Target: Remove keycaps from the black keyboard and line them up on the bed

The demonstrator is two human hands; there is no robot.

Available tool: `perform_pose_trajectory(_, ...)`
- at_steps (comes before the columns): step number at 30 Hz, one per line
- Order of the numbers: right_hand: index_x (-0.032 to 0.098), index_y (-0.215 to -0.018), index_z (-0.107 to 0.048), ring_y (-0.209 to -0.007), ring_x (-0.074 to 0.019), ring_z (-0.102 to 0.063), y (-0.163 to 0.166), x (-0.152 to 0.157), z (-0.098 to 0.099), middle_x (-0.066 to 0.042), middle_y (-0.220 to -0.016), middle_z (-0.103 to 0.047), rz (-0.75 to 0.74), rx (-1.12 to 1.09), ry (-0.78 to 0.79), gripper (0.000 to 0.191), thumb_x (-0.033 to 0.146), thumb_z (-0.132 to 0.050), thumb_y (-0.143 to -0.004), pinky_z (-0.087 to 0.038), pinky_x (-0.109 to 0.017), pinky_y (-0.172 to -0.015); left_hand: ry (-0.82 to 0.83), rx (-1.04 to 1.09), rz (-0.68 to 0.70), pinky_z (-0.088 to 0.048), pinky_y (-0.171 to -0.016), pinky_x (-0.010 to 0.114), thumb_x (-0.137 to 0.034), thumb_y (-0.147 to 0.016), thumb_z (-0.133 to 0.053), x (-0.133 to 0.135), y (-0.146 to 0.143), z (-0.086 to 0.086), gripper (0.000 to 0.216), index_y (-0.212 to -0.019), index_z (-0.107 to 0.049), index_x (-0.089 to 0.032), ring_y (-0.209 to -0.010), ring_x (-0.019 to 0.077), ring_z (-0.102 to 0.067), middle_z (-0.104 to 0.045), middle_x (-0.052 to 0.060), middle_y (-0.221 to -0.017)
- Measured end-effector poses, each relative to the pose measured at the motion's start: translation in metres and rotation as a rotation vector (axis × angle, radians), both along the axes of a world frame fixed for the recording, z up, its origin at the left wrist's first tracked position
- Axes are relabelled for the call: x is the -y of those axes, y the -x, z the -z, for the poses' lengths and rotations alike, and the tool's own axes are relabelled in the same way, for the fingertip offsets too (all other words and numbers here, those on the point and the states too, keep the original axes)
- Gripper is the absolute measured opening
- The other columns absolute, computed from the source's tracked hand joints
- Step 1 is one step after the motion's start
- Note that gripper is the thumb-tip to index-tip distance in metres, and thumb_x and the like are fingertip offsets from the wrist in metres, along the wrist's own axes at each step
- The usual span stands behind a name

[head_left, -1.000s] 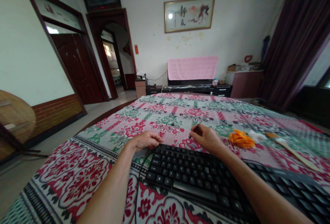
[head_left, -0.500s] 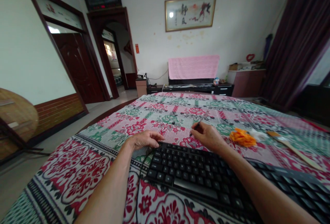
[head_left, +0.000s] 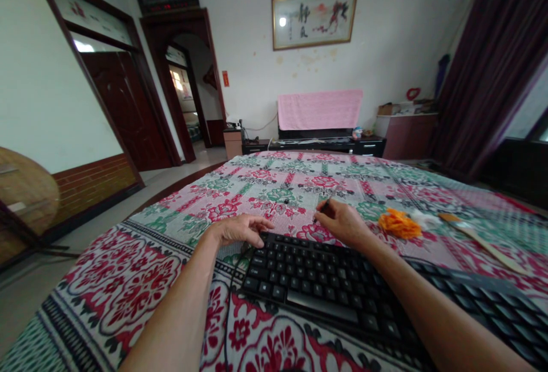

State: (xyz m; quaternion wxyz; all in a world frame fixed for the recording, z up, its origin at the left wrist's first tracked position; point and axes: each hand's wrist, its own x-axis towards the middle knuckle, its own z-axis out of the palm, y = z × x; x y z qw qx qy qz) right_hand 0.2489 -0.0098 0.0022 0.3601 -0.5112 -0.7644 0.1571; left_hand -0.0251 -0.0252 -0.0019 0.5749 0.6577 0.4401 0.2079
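Note:
A black keyboard (head_left: 308,280) lies on the patterned cloth in front of me. At its far left corner rests my left hand (head_left: 240,229), the thumb touching the edge and the fingers stretched out above the cloth. Just beyond the keyboard's far edge, my right hand (head_left: 345,222) is closed in a pinch on a small dark piece (head_left: 326,206), mostly covered by the fingers; its kind cannot be made out. Another small black piece (head_left: 286,201) lies on the cloth between and beyond my hands. My right forearm crosses over the keyboard's right part.
To the right lie a crumpled orange cloth (head_left: 399,223), a white wad (head_left: 426,220) and a brush with a pale wooden handle (head_left: 483,242). A second black keyboard (head_left: 483,303) is at the lower right. A thin cable (head_left: 229,315) runs down left of the first keyboard.
The view has shifted slightly. My left fingers have lifted a little, with the thumb still at the keyboard's corner. My right hand keeps its pinch in nearly the same place.

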Motion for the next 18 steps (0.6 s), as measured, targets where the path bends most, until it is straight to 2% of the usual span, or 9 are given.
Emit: perform_pose_trajectory(18,0.016,-0.075,-0.056,-0.061,-0.0142,-0.058,0.0000,0.0007,0.0004,-0.003,-0.067,-0.065,-0.009,-0.011,0.006,0.016,0.031,-0.052,-0.070,-0.042,-0.024,-0.058,-0.011,0.000,0.001,-0.037,-0.074,0.026,-0.017,-0.053,-0.069,0.0024,0.0003,-0.0015,0.053,-0.105,-0.059,-0.019,-0.082,0.0140,-0.049,-0.053,0.002,-0.091)
